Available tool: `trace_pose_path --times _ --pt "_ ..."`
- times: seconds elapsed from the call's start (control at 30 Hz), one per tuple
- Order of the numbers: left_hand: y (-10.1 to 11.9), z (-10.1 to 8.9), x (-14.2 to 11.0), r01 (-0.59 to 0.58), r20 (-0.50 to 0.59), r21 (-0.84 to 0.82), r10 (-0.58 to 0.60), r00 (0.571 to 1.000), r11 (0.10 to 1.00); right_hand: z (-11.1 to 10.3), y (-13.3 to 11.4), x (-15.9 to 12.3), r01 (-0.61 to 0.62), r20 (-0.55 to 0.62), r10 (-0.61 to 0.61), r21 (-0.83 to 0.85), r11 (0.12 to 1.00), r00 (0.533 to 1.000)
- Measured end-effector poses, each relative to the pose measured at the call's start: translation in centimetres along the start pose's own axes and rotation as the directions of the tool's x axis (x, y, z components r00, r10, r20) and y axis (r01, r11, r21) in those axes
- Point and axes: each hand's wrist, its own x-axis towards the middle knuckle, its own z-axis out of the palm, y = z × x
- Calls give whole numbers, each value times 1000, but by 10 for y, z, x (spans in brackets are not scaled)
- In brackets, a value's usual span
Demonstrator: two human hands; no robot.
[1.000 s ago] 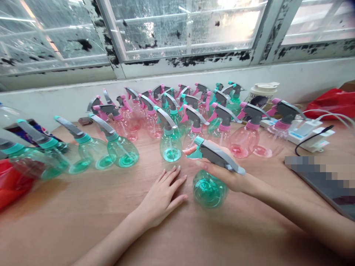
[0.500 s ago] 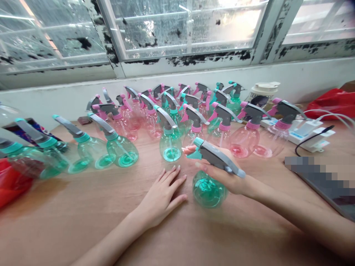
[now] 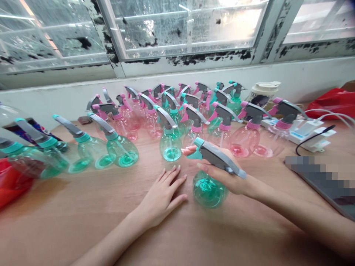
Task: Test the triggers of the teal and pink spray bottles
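Note:
My right hand (image 3: 222,171) is closed around the neck of a green spray bottle (image 3: 210,190), just under its grey and teal trigger head. The bottle stands upright near the table's front; whether its base touches the wood I cannot tell. Left of it, my left hand (image 3: 165,195) lies palm down on the table, fingers stretched out and holding nothing. Just beyond its fingertips is another green spray bottle (image 3: 170,147) with a grey head. Several pink spray bottles (image 3: 245,138) stand behind my right hand, and a green one (image 3: 123,151) is beyond my left hand to the left.
More pink and green spray bottles crowd the back of the wooden table (image 3: 111,203), below the window (image 3: 188,29). To the right are a lidded cup (image 3: 262,94), a power strip (image 3: 312,135) with cables and a dark flat device (image 3: 324,184). Red bags (image 3: 332,105) lie at both sides.

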Motion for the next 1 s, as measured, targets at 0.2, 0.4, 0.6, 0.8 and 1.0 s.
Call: trace_pose_path --times 0.2,0.4,0.6,0.8,1.0 --pt "0 1 0 -3 -8 -7 3 1000 1000 0 -5 1 -34 10 34 -7 999 999" --pt "-2 2 -1 -13 -32 -8 13 999 1000 -2 -5 1 -6 -15 5 -79 997 1000" --pt "-2 3 -1 -6 -19 -5 6 1000 1000 -2 -1 2 -22 21 22 13 1000 1000" --pt "0 2 -1 2 -4 -3 -3 1000 1000 1 1 0 -4 6 3 69 998 1000" --pt "1 1 -1 6 -6 -12 -6 1000 1000 4 4 -1 24 -4 -24 162 987 1000"
